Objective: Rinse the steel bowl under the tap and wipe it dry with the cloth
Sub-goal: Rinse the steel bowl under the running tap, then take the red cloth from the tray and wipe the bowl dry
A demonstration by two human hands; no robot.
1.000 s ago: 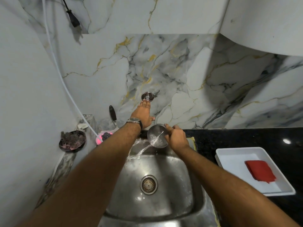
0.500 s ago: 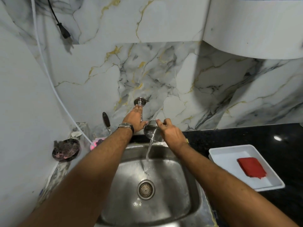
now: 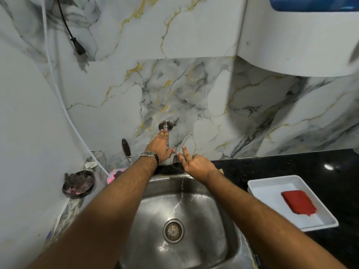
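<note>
Left hand [image 3: 158, 147] laid over the tap [image 3: 165, 126], fingers closed on it. Right hand [image 3: 195, 164] gripping the steel bowl [image 3: 176, 163], tilted above the sink's [image 3: 217, 247] back edge, water trickling down. Red cloth [image 3: 299, 204] lying in the white tray [image 3: 272, 183] on the desk's right side.

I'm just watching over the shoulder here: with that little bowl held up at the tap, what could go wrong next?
The right hand holds the wet steel bowl with two fingers lifted, so it might slip and drop into the sink. Water is draining from the tilted bowl; carrying it too soon to the red cloth in the white tray could drip on the black counter.
</note>
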